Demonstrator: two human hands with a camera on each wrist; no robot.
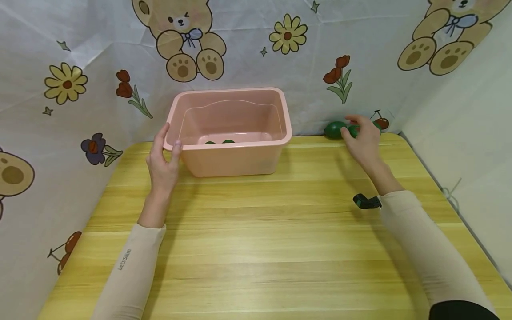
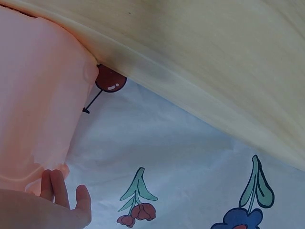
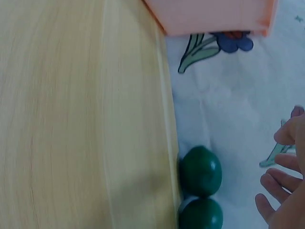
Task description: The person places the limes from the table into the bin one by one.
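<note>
The left grip [image 1: 163,168] pinches the near left corner of a pale-pink rectangular plastic bin [image 1: 236,161], thumb on the front rim, fingers along the side. Right of that grip, inside the bin, two dark-green rounded tops [image 1: 228,141] peek above the front rim. Further right, at the worktop's [image 1: 256,222] back edge, at least two smooth, dark-green egg-shaped objects [image 3: 200,171] touch in a row, glossy with a small pale highlight. They lie just below the right grip [image 1: 363,141], whose fingers are spread, loosely bent and clear of them.
</note>
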